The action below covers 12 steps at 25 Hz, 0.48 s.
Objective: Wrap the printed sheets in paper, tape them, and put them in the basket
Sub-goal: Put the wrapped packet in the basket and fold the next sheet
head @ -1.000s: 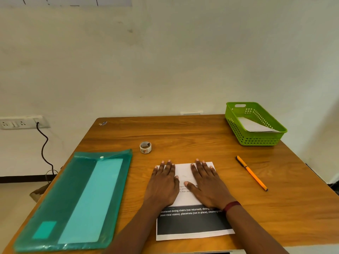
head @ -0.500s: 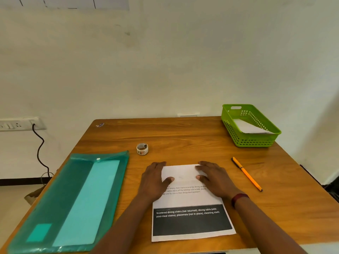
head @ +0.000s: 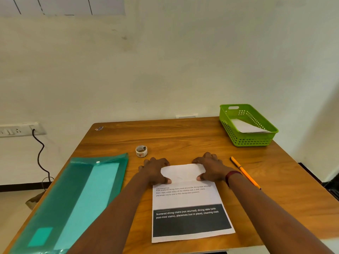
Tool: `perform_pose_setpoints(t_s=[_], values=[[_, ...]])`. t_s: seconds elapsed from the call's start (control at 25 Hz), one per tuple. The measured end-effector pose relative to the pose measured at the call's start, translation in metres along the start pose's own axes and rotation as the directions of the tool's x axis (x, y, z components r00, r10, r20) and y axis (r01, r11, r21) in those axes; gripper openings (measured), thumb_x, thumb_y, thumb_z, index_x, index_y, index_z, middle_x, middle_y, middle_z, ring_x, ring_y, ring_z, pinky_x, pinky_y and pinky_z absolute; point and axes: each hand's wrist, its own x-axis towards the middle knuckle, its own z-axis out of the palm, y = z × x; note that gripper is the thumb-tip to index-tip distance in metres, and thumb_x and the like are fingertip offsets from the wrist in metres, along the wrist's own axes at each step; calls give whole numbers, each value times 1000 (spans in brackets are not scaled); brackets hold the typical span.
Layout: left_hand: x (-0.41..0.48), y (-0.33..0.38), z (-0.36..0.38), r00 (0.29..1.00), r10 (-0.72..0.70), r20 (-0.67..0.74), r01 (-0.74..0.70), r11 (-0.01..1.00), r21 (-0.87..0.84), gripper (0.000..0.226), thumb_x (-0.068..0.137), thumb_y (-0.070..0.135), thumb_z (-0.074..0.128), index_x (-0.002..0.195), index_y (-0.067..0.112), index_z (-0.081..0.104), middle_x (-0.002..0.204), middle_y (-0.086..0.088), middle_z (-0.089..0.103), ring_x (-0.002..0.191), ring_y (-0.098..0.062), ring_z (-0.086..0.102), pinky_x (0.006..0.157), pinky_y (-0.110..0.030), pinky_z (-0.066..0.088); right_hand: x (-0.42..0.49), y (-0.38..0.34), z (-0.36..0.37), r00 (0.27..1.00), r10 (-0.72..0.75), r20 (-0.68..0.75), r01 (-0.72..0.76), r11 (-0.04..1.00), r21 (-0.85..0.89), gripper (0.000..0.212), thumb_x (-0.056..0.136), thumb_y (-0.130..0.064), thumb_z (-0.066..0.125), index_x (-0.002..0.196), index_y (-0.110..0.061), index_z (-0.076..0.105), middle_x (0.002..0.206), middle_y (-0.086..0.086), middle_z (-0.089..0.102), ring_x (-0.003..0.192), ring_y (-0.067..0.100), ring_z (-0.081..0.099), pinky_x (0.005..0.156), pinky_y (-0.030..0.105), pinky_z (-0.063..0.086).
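Woodgrain ran across the smooth bench (head: pixel 183 136). On it lay a thin printed sheet (head: pixel 185 198), white with a black band near us, its far end folded back in a soft flap. Our left hand (head: pixel 156 172) and right hand (head: pixel 211 168) gripped that flap at its two ends, thumbs pressed on top, fingers curled over the far edge. A perforated green plastic basket (head: pixel 247 142) at the far right corner held white paper (head: pixel 245 126). A small tape roll (head: pixel 141 151) sat near the left hand.

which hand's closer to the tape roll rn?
Left. The left hand pinches the folded edge of the printed sheet just in front of the tape roll; the right hand pinches the same fold farther right, beside the pencil.
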Motion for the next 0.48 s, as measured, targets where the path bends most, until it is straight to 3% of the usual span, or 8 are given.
perform_pose_setpoints(t_s=[0.24,0.48], values=[[-10,-5,13,984,24,-179,-49,990,-132,64,72,47,81,124,40,45,130,1,47,127,-26,35,102,-46,34,-6,3,7,997,-2,-74,8,996,88,70,80,-37,76,140,-32,40,137,5,37,131,28,29,106,44,28],[-32,-6,33,863,90,-497,-203,963,-179,60,72,44,80,125,34,53,122,8,54,117,-19,38,93,-34,36,-23,9,28,937,-3,-350,128,933,335,60,76,-24,81,129,-29,55,126,-2,55,123,21,44,100,35,37]])
